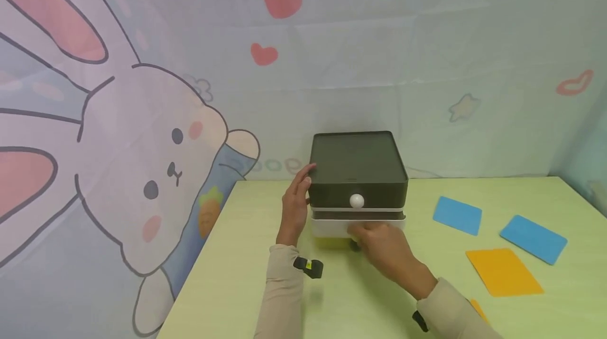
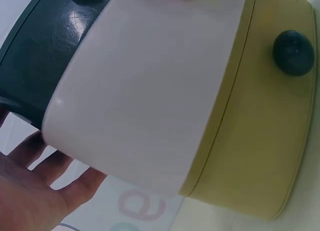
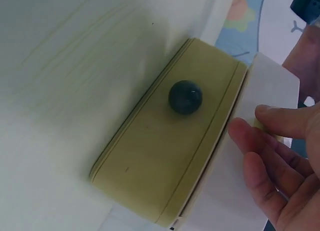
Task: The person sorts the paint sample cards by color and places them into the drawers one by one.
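Observation:
A small box of drawers point(image 1: 355, 157) with a dark green top stands near the back of the table. Its white middle drawer point(image 1: 329, 228) juts out a little, with a dark gap above it. My right hand point(image 1: 386, 252) pinches that drawer's small yellowish knob point(image 3: 258, 124) between thumb and fingers, which mostly hide it. My left hand point(image 1: 295, 207) rests against the box's left side, fingers extended. The dark upper drawer bears a white knob point(image 1: 356, 201). Below, the yellow drawer point(image 3: 150, 156) has a dark round knob point(image 3: 185, 97).
On the table's right lie two blue cards point(image 1: 457, 215) and an orange sheet point(image 1: 505, 272). Part of another orange piece point(image 1: 479, 309) shows beside the right sleeve. A cloth backdrop point(image 1: 355, 65) with a rabbit print hangs close behind the box.

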Demonstrator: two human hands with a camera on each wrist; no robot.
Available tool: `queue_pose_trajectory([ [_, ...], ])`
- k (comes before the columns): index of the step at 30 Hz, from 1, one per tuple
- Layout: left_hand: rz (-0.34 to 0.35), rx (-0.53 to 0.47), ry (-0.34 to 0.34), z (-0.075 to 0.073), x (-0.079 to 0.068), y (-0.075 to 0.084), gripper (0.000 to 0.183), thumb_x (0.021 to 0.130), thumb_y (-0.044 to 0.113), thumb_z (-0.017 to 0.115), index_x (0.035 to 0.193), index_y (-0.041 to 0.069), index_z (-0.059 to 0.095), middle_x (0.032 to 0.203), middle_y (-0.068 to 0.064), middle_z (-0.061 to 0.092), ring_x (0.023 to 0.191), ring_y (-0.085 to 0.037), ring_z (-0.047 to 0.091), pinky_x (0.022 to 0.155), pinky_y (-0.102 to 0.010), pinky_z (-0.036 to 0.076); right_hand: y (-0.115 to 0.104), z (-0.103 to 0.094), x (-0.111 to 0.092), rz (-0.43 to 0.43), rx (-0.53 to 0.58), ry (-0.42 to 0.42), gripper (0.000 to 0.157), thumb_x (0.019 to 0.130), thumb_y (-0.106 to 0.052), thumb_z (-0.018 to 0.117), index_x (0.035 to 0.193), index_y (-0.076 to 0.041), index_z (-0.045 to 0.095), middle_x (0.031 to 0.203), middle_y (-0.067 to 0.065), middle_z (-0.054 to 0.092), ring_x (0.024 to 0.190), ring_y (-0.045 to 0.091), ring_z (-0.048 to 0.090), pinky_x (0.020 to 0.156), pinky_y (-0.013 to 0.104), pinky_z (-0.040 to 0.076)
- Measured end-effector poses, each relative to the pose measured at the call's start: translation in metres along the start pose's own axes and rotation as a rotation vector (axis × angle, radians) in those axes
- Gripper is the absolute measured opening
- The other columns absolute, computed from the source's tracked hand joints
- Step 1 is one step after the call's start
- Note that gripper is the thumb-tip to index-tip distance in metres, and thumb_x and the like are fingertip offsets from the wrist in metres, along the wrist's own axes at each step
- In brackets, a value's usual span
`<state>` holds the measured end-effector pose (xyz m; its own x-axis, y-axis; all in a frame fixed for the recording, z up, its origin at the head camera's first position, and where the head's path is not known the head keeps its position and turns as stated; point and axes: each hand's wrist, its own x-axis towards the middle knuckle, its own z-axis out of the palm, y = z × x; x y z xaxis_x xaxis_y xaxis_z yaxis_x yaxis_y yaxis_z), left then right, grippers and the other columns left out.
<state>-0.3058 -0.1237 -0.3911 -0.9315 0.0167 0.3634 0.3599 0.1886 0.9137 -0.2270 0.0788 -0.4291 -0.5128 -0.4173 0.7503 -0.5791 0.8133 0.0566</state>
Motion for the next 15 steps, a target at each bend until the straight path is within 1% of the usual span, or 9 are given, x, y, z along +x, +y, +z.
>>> queue_pose_trajectory([
  [3, 0.004, 0.015, 0.010, 0.000, -0.003, 0.001, 0.038, 0.106, 0.040, 0.039, 0.141, 0.040, 0.056, 0.154, 0.004, 0.051, 0.134, -0.028, 0.052, 0.100, -0.059, 0.050, -0.006, -0.007, -0.004, -0.017, 0.015, -0.008, 0.027, 0.075, 0.004, 0.071, 0.077, -0.021, 0.061, 0.065, -0.007, 0.050, 0.054, 0.009, 0.042, 0.042, 0.024, 0.032],
  [5, 0.005, 0.024, 0.010, 0.000, -0.003, 0.001, 0.039, 0.106, 0.041, 0.038, 0.141, 0.042, 0.055, 0.154, 0.005, 0.050, 0.132, -0.027, 0.052, 0.100, -0.058, 0.050, -0.010, -0.012, -0.007, -0.013, 0.031, -0.014, 0.027, 0.073, 0.004, 0.071, 0.077, -0.021, 0.061, 0.064, -0.008, 0.048, 0.054, 0.008, 0.040, 0.043, 0.022, 0.030],
  [6, 0.001, 0.027, 0.008, 0.000, -0.003, 0.002, 0.038, 0.106, 0.041, 0.038, 0.140, 0.044, 0.054, 0.154, 0.006, 0.050, 0.131, -0.027, 0.053, 0.100, -0.057, 0.050, -0.012, -0.015, -0.008, -0.008, 0.031, -0.020, 0.027, 0.073, 0.003, 0.071, 0.078, -0.021, 0.062, 0.063, -0.008, 0.048, 0.054, 0.008, 0.040, 0.043, 0.023, 0.030],
  [10, -0.001, 0.032, -0.003, 0.001, -0.003, 0.005, 0.039, 0.106, 0.042, 0.036, 0.141, 0.044, 0.053, 0.154, 0.005, 0.050, 0.130, -0.026, 0.053, 0.101, -0.057, 0.050, -0.022, -0.025, -0.013, 0.016, 0.031, -0.029, 0.031, 0.067, 0.001, 0.074, 0.084, -0.024, 0.066, 0.063, -0.009, 0.052, 0.054, 0.010, 0.044, 0.045, 0.024, 0.031],
  [13, -0.005, 0.030, -0.002, 0.001, -0.004, 0.007, 0.040, 0.106, 0.040, 0.036, 0.142, 0.042, 0.053, 0.154, 0.004, 0.049, 0.131, -0.027, 0.053, 0.101, -0.058, 0.049, -0.027, -0.031, -0.018, 0.019, 0.023, -0.032, 0.035, 0.063, 0.001, 0.077, 0.085, -0.025, 0.068, 0.065, -0.010, 0.056, 0.054, 0.010, 0.045, 0.046, 0.024, 0.032],
  [15, -0.014, 0.026, -0.006, 0.002, -0.005, 0.007, 0.040, 0.106, 0.040, 0.036, 0.142, 0.042, 0.053, 0.155, 0.004, 0.048, 0.133, -0.028, 0.052, 0.102, -0.059, 0.049, -0.030, -0.032, -0.021, 0.019, 0.017, -0.033, 0.036, 0.061, 0.000, 0.077, 0.085, -0.025, 0.069, 0.065, -0.010, 0.057, 0.055, 0.009, 0.044, 0.047, 0.024, 0.033],
])
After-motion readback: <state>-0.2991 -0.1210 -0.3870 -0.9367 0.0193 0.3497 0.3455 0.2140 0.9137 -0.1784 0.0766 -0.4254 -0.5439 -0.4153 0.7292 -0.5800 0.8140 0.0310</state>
